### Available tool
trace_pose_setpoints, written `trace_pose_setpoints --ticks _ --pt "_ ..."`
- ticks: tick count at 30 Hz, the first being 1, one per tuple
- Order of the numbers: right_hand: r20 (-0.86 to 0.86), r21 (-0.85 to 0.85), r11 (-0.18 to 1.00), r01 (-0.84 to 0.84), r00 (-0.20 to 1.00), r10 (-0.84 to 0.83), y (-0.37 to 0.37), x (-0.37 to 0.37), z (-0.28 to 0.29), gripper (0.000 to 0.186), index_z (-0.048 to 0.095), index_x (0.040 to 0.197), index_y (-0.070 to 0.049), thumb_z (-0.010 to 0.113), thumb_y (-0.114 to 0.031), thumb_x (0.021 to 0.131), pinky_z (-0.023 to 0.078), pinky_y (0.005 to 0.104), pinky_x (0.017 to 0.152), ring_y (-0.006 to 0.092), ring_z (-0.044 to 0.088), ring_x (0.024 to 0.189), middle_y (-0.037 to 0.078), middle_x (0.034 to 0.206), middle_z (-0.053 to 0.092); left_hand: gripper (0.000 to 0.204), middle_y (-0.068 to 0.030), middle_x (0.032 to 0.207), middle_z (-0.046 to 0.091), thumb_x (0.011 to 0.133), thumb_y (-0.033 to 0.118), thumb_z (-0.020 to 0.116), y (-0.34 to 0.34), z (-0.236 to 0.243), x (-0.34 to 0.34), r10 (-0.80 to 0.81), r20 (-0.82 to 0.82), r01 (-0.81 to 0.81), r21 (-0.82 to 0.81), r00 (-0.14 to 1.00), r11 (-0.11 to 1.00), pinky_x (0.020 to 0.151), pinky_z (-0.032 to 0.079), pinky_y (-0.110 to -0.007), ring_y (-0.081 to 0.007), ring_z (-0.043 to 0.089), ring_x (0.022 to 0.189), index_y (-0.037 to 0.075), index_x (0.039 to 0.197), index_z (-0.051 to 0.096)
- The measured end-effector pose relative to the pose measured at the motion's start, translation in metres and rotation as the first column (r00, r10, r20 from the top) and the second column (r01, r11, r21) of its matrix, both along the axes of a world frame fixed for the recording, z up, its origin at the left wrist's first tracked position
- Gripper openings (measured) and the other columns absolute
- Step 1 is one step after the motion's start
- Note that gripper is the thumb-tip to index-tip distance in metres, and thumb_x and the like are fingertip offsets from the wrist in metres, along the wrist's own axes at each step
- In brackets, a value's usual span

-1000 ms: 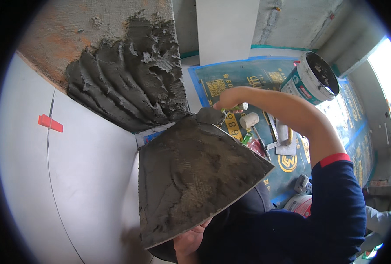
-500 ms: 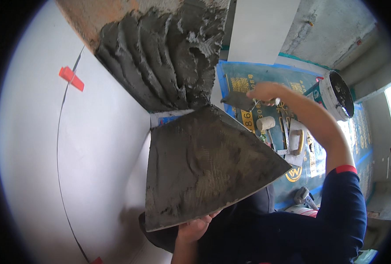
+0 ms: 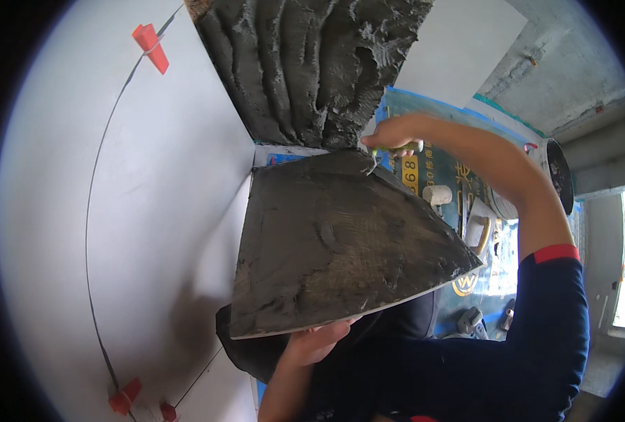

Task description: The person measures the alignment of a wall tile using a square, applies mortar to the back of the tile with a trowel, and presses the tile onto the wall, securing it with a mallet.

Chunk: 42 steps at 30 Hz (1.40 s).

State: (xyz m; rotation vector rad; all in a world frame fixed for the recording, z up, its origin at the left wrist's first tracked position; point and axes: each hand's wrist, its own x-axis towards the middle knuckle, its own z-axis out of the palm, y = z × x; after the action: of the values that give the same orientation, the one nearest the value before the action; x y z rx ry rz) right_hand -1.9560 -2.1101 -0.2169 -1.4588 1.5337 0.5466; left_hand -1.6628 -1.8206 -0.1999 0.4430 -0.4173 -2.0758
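A large tile, its upper face coated in grey mortar, is tilted in front of me. My left hand grips its near edge from below, fingers mostly hidden under it. At the tile's far right edge, my right hand is closed round the yellow-green handle of a trowel. The trowel's blade is mostly hidden by the hand and the mortar edge. Beyond the tile, a thick ridged bed of wet mortar covers the wall.
White tiles line the left wall, with red wedges in the joint. On the blue-green floor sheet at right lie a white-headed mallet and a notched trowel with a tan handle. A bucket stands behind my right forearm.
My right hand has brought the trowel leftward to the tile's far edge. The tile's near edge has risen slightly with my left hand, and the view has shifted.
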Motion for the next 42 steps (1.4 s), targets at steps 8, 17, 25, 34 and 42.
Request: trace_pose_setpoints --ticks 8,17,25,34,42 --pt "-0.205 -0.022 0.997 -0.075 0.976 0.069 -0.011 0.009 -0.045 0.073 0.053 0.067 0.003 0.038 -0.064 0.093 0.047 0.0397 0.053 0.0243 0.052 0.051 0.011 0.057 0.051 0.041 -0.0074 0.115 0.059 0.079 0.0 0.059 -0.003 0.008 -0.003 0.034 0.076 -0.038 0.044 0.997 0.998 0.078 0.041 -0.033 -0.0173 0.052 0.093 0.007 0.119 0.058" --pt "-0.383 0.016 0.991 -0.134 0.914 0.13 -0.01 0.006 0.018 0.053 0.061 0.114 -0.008 0.037 -0.053 0.098 0.045 0.039 0.051 0.0226 0.052 0.051 0.01 0.056 0.049 0.038 -0.0071 0.112 0.059 0.081 0.001 0.062 -0.004 0.004 -0.002 0.022 0.083 -0.022 0.005 0.996 1.0 0.075 0.041 -0.032 -0.0168 0.052 0.092 0.007 0.118 0.058" --pt "-0.104 0.075 0.991 0.111 0.989 -0.103 -0.015 0.007 -0.019 0.067 0.053 0.074 -0.004 0.03 -0.063 0.095 0.043 0.0367 0.048 0.02 0.046 0.047 0.006 0.055 0.043 0.037 -0.0074 0.113 0.059 0.081 0.006 0.065 -0.006 -0.004 -0.001 0.007 0.053 -0.004 -0.065 0.999 0.998 0.079 0.042 -0.032 -0.0169 0.052 0.092 0.005 0.117 0.058" --pt "0.076 0.223 0.974 -0.029 0.997 0.012 -0.003 0.035 -0.017 0.067 0.045 0.064 -0.011 0.034 -0.072 0.09 0.034 0.0305 0.042 0.012 0.039 0.043 0.0 0.054 0.04 0.04 -0.0049 0.112 0.06 0.078 0.005 0.064 -0.005 -0.007 0.002 -0.062 0.022 0.062 0.006 0.998 0.998 0.083 0.041 -0.034 -0.0158 0.05 0.092 0.004 0.118 0.059" --pt "0.251 0.34 0.935 -0.101 0.968 0.013 0.064 0.021 0.071 0.061 0.045 0.069 -0.008 0.034 -0.062 0.096 0.035 0.0283 0.038 0.0111 0.038 0.04 0.002 0.054 0.042 0.037 -0.0058 0.115 0.061 0.078 0.0 0.063 0.002 -0.026 0.011 -0.105 0.056 0.104 0.008 0.993 0.995 0.095 0.041 -0.041 -0.02 0.054 0.103 0.003 0.115 0.061"
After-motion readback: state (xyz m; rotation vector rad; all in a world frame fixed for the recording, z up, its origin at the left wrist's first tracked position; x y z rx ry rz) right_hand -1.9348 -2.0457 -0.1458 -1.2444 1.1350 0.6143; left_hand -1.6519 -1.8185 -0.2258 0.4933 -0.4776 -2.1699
